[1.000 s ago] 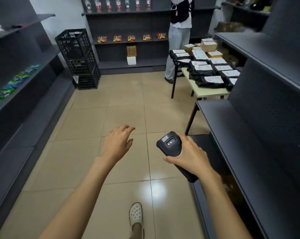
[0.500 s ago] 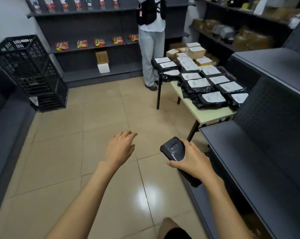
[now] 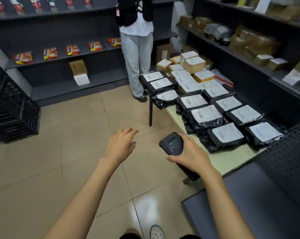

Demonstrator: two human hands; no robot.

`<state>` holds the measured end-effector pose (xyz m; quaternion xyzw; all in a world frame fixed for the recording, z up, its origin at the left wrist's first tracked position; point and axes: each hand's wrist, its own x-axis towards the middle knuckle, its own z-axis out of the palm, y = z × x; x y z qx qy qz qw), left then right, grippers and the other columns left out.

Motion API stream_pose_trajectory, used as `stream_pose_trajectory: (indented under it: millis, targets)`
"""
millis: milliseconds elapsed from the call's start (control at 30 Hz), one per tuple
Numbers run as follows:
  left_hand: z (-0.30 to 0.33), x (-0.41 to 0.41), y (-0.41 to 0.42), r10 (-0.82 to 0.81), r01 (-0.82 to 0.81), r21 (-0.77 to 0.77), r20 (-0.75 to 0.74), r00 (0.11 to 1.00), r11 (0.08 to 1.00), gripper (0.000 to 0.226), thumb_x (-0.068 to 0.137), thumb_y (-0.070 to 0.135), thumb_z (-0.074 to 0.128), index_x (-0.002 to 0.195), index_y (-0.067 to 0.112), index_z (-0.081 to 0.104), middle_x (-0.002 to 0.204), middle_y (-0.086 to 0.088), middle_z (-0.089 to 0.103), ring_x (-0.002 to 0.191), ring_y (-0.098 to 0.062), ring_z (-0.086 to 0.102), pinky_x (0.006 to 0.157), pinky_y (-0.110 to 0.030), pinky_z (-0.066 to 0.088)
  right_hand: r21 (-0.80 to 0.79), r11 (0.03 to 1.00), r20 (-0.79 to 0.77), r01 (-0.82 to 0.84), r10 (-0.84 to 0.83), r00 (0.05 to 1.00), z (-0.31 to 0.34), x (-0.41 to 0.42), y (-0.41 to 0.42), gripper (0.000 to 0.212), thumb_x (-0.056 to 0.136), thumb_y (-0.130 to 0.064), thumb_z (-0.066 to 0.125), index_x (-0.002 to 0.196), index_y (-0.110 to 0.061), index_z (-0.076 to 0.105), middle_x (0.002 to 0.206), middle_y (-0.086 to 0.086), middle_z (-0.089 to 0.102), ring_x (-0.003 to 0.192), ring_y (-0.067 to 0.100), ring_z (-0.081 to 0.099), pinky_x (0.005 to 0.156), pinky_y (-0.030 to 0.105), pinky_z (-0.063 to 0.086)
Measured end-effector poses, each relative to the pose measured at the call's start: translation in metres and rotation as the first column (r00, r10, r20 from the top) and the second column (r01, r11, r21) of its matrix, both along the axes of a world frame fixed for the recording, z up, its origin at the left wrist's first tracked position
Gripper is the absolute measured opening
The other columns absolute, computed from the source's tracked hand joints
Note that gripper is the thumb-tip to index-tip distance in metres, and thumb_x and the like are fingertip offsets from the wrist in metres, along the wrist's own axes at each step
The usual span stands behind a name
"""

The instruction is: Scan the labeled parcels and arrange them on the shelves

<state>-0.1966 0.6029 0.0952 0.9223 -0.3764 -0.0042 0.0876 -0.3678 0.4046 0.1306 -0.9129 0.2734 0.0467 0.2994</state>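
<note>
Tiled floor [image 3: 63, 152] is lying open through the middle of the room, ringed by dark shelves [image 3: 59, 61] at the back and along the right wall, where brown parcels are sitting. Black crates [image 3: 11, 107] are standing stacked at the left edge. To the right a pale table [image 3: 230, 159] is carrying rows of black bagged parcels [image 3: 206, 116] with white labels facing up, and small brown boxes [image 3: 194, 64] are sitting at its far end; the nearest bags are lying close to the table's front edge, and one bag at the left side is hanging over the edge. Another person [image 3: 137, 49] is standing at the table's far corner. The right hand [image 3: 188, 154] is gripping a black scanner [image 3: 171, 144], fingers wrapped round its handle, holding it just in front of the table's near corner and above the floor. The left hand [image 3: 120, 145] is hovering over open floor beside it, fingers loose and slightly spread, holding nothing. A dark lower shelf [image 3: 249, 204] is jutting out at the bottom right, just below the right forearm.
</note>
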Motion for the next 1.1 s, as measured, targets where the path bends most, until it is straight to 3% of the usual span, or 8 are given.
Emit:
stream_pose_trajectory:
  millis: [300,567,833,933,1100]
  targets:
    - [-0.014,0.196,-0.107,-0.135,0.136,0.038,-0.024,0.991,0.99,0.048,0.094,0.024,0.055,0.141,0.025,0.046,0.138,0.005,0.049,0.12,-0.022,0.051,0.086,-0.036,0.046,0.002,0.997,-0.067,0.071,-0.071,0.995,-0.02,0.178,-0.073,0.095,0.066,-0.065,0.076,0.145,-0.034,0.034,0.124,-0.008,0.047,0.11,0.022,0.059,0.087,0.04,0.05]
    - [-0.015,0.36,-0.238,-0.337,0.338,0.009,-0.055,0.94,0.941,0.044,0.094,0.027,0.055,0.138,0.024,0.05,0.135,0.006,0.051,0.12,-0.021,0.051,0.087,-0.037,0.048,0.024,0.95,-0.028,0.311,-0.31,0.95,-0.014,0.308,-0.159,0.097,0.07,-0.065,0.075,0.15,-0.032,0.03,0.124,-0.009,0.049,0.105,0.017,0.058,0.082,0.033,0.048]
    - [-0.039,0.423,-0.389,-0.549,0.552,0.017,-0.088,0.831,0.834,0.049,0.096,0.026,0.054,0.144,0.021,0.044,0.143,0.001,0.047,0.126,-0.023,0.046,0.095,-0.037,0.044,0.04,0.868,-0.122,0.495,-0.488,0.864,-0.036,0.359,-0.246,0.096,0.072,-0.064,0.075,0.15,-0.032,0.029,0.125,-0.007,0.05,0.108,0.022,0.061,0.083,0.036,0.05]
    - [-0.048,0.434,-0.445,-0.571,0.574,0.003,-0.102,0.815,0.819,0.052,0.095,0.026,0.056,0.145,0.019,0.042,0.145,0.0,0.044,0.129,-0.024,0.043,0.098,-0.038,0.044,0.053,0.857,-0.137,0.513,-0.502,0.854,-0.045,0.374,-0.293,0.098,0.076,-0.063,0.075,0.153,-0.028,0.025,0.136,-0.004,0.047,0.116,0.023,0.057,0.076,0.032,0.044]
    - [-0.053,0.455,-0.549,-0.602,0.606,0.005,-0.101,0.792,0.796,0.059,0.094,0.027,0.057,0.148,0.015,0.036,0.15,-0.007,0.037,0.133,-0.032,0.038,0.1,-0.044,0.044,0.059,0.833,-0.146,0.55,-0.538,0.83,-0.05,0.395,-0.376,0.096,0.075,-0.062,0.076,0.151,-0.029,0.027,0.133,-0.005,0.048,0.112,0.022,0.059,0.075,0.032,0.043]
